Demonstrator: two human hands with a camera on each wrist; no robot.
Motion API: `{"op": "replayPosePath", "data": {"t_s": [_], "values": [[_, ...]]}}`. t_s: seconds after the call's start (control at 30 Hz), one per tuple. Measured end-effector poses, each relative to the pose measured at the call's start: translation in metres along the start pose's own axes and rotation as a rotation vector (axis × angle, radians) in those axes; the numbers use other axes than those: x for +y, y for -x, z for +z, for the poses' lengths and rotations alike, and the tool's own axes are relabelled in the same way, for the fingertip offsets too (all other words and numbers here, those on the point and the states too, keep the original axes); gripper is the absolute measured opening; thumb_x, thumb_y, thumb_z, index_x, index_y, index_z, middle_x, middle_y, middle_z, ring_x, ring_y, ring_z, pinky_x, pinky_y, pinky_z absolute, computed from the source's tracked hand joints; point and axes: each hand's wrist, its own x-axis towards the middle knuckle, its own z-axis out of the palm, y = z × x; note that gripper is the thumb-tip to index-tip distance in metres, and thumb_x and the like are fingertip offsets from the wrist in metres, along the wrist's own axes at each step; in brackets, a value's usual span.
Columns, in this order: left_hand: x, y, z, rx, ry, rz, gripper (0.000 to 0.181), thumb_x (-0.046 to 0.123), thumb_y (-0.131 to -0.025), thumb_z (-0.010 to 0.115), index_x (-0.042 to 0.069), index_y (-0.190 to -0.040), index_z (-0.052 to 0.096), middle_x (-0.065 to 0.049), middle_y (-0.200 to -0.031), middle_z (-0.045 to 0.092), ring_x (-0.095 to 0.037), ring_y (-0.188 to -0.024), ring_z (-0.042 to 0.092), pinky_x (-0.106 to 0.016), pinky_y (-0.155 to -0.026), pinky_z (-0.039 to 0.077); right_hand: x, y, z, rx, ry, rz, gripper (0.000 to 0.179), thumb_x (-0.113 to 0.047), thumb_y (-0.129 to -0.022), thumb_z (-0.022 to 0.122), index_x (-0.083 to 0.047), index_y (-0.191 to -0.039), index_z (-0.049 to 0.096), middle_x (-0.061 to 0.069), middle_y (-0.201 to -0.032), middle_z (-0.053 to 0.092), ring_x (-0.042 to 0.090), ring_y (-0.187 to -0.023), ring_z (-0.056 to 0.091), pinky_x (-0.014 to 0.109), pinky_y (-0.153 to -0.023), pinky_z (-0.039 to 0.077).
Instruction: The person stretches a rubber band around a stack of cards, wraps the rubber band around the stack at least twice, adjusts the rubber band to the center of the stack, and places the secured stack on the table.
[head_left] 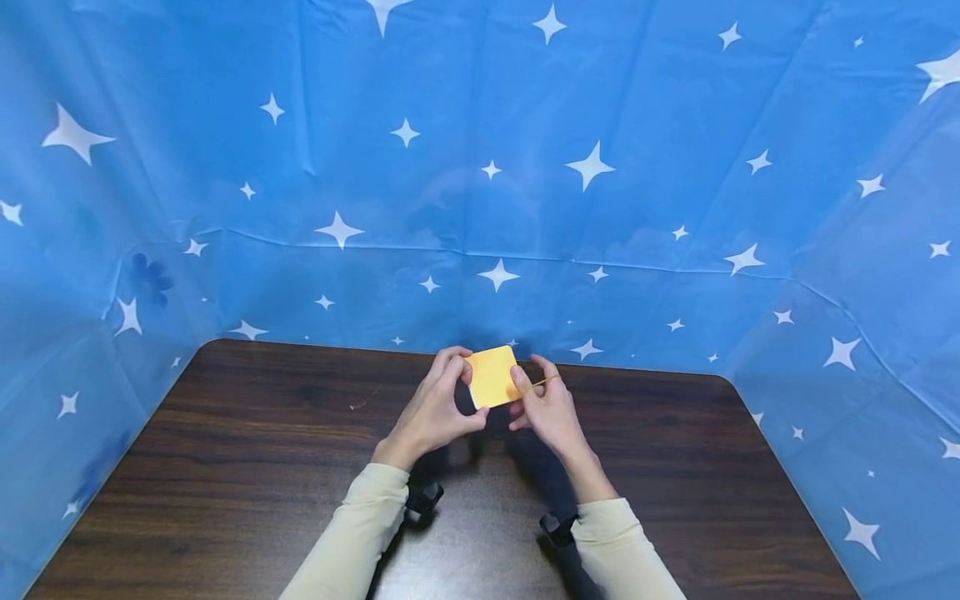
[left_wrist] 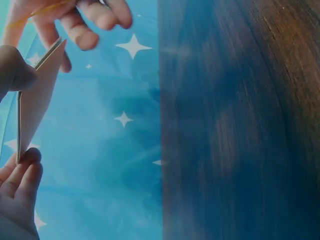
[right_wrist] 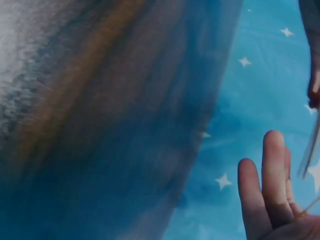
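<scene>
In the head view, a square yellow pad or thin stack of cards (head_left: 492, 377) is held up above the far edge of the table. My left hand (head_left: 438, 404) grips it by opposite edges, thumb at the lower edge and fingers at the upper left. Seen from the left wrist, the stack (left_wrist: 41, 97) is thin, with a plain pale-tan face. My right hand (head_left: 551, 412) is at its right edge, with a thin yellow rubber band (head_left: 542, 382) stretched across the thumb and fingers. Several right fingers (right_wrist: 274, 175) stand apart from the stack. Whether the band touches the stack is hidden.
A dark wood-grain table (head_left: 262, 467) spreads beneath both hands. Behind and at the sides hangs a blue cloth with white stars (head_left: 450, 208). A black wrist camera (head_left: 425, 497) sits on the left wrist, another (head_left: 557, 528) on the right.
</scene>
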Motion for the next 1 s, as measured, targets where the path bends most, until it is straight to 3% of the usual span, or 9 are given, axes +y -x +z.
{"op": "replayPosePath", "data": {"t_s": [0.1, 0.2, 0.37, 0.47, 0.6, 0.83, 1.0], "values": [[0.002, 0.000, -0.002, -0.031, 0.044, -0.003, 0.053, 0.013, -0.070, 0.089, 0.014, -0.099, 0.044, -0.010, -0.137, 0.047, -0.025, -0.120, 0.052, -0.039, -0.094, 0.051, -0.005, 0.000, -0.008, -0.042, 0.036, -0.012, 0.063, -0.042, -0.095, 0.068, -0.004, -0.141, 0.049, 0.023, -0.091, 0.066, 0.033, -0.068, 0.072, 0.050, -0.069, 0.058], [0.006, 0.001, -0.004, -0.081, 0.130, 0.016, 0.054, 0.010, -0.069, 0.088, 0.014, -0.098, 0.043, -0.008, -0.136, 0.049, -0.022, -0.122, 0.050, -0.041, -0.098, 0.048, -0.008, -0.004, -0.019, -0.168, 0.040, 0.022, 0.053, -0.039, -0.094, 0.070, 0.000, -0.129, 0.058, 0.017, -0.097, 0.066, 0.030, -0.077, 0.072, 0.050, -0.073, 0.058], [0.016, 0.001, -0.006, -0.181, 0.260, 0.073, 0.054, 0.009, -0.066, 0.088, 0.014, -0.098, 0.044, -0.002, -0.134, 0.052, -0.018, -0.122, 0.051, -0.044, -0.101, 0.045, -0.011, -0.012, -0.035, -0.412, -0.033, 0.152, 0.047, -0.039, -0.096, 0.067, 0.001, -0.120, 0.061, 0.015, -0.096, 0.068, 0.024, -0.076, 0.070, 0.039, -0.069, 0.059], [0.020, 0.002, -0.005, -0.223, 0.277, 0.085, 0.053, 0.009, -0.068, 0.088, 0.012, -0.099, 0.046, -0.001, -0.134, 0.051, -0.018, -0.123, 0.050, -0.043, -0.103, 0.044, -0.010, -0.014, -0.038, -0.496, -0.095, 0.213, 0.042, -0.035, -0.096, 0.068, 0.002, -0.114, 0.064, 0.016, -0.093, 0.069, 0.024, -0.073, 0.070, 0.034, -0.064, 0.059], [0.020, 0.003, -0.003, -0.262, 0.230, 0.076, 0.052, 0.011, -0.069, 0.087, 0.011, -0.102, 0.047, -0.002, -0.133, 0.049, -0.016, -0.123, 0.048, -0.038, -0.103, 0.044, -0.009, -0.014, -0.035, -0.481, -0.108, 0.226, 0.034, -0.028, -0.092, 0.073, 0.002, -0.106, 0.066, 0.015, -0.089, 0.070, 0.023, -0.070, 0.070, 0.031, -0.062, 0.057], [0.021, -0.002, -0.001, -0.306, 0.049, 0.042, 0.066, 0.030, -0.068, 0.095, 0.016, -0.114, 0.048, -0.001, -0.129, 0.050, -0.017, -0.118, 0.047, -0.035, -0.102, 0.046, -0.008, -0.013, -0.025, -0.401, -0.020, 0.146, 0.028, -0.025, -0.091, 0.074, 0.002, -0.096, 0.067, 0.010, -0.075, 0.067, 0.017, -0.059, 0.064, 0.025, -0.052, 0.051], [0.025, -0.007, -0.003, -0.344, -0.026, 0.047, 0.070, 0.027, -0.068, 0.095, 0.018, -0.123, 0.051, 0.001, -0.127, 0.055, -0.017, -0.119, 0.046, -0.035, -0.100, 0.048, -0.008, -0.012, -0.022, -0.374, 0.037, 0.121, 0.030, -0.028, -0.089, 0.075, 0.000, -0.096, 0.068, 0.009, -0.074, 0.066, 0.017, -0.057, 0.060, 0.024, -0.048, 0.046]]}}
